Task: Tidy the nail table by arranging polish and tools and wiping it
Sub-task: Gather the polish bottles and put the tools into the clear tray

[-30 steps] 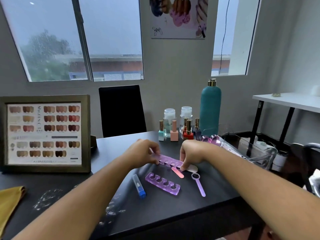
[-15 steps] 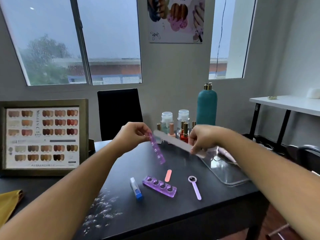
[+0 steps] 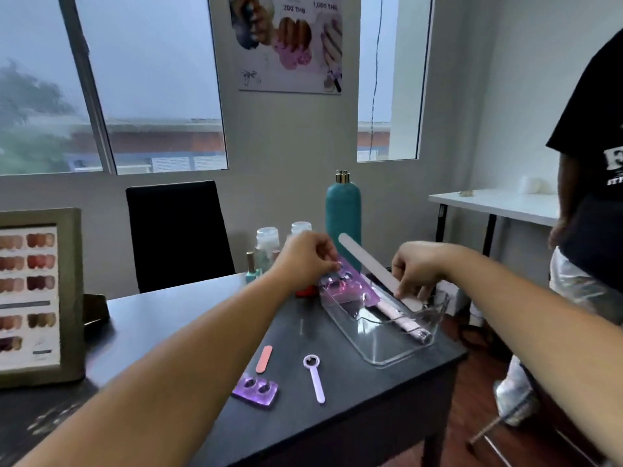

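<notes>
Left hand (image 3: 305,261) with separator (image 3: 349,281), right hand (image 3: 416,269) with file (image 3: 369,264); poster (image 3: 290,42) "200 THB"

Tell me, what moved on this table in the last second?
The left hand lifted one purple toe separator and the right hand the white nail file off the table, carrying both rightward to the clear tray. The other toe separator, small pink file and lilac stick stayed on the table.

Teal bottle (image 3: 343,214) stands behind the clear tray (image 3: 397,361); open tabletop (image 3: 168,318) lies left.
</notes>
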Demonstrator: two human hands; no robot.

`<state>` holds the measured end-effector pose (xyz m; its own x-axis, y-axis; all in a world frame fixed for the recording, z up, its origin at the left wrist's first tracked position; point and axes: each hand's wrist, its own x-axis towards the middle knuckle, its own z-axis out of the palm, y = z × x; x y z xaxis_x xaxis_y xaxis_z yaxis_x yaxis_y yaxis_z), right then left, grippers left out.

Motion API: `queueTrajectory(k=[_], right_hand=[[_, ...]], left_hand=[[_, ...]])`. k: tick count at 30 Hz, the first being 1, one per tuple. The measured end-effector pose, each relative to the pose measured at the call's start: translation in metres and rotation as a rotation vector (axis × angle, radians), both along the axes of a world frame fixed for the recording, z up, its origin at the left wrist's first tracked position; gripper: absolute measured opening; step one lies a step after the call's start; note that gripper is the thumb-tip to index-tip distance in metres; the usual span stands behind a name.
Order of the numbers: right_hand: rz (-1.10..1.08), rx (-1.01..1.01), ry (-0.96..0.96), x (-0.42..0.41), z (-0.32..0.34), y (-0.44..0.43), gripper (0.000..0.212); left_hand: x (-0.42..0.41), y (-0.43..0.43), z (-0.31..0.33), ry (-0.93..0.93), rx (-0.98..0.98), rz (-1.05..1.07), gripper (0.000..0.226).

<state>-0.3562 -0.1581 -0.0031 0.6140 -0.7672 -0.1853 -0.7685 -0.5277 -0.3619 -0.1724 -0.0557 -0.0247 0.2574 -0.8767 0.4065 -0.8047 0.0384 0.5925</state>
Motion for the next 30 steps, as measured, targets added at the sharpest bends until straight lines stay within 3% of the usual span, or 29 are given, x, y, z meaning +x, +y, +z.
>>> queueTrajectory(k=[5,9,13,21,26,30], right_hand=[[0.029,0.029,0.107,0.005,-0.009,-0.002,0.022],[0.034,0.077,0.166,0.010,-0.014,0.001,0.017],[0.007,0.186,0.168,0.013,-0.021,0.002,0.034],[0.020,0.115,0.068,0.013,-0.011,0.006,0.035],[0.031,-0.085,-0.099,0.017,0.002,0.018,0.012],[0.164,-0.134,-0.224,0.034,0.005,0.043,0.007]], left_hand=[[-0.001,-0.010,-0.021,-0.130,0.173,0.004,0.020],[0.003,-0.012,-0.023,-0.187,0.202,0.020,0.012],[0.005,-0.012,-0.020,-0.214,0.215,0.008,0.021],[0.003,-0.007,-0.022,-0.186,0.207,-0.019,0.013],[0.016,0.014,-0.006,-0.173,0.164,0.026,0.013],[0.037,0.047,0.011,-0.159,0.137,0.071,0.008]])
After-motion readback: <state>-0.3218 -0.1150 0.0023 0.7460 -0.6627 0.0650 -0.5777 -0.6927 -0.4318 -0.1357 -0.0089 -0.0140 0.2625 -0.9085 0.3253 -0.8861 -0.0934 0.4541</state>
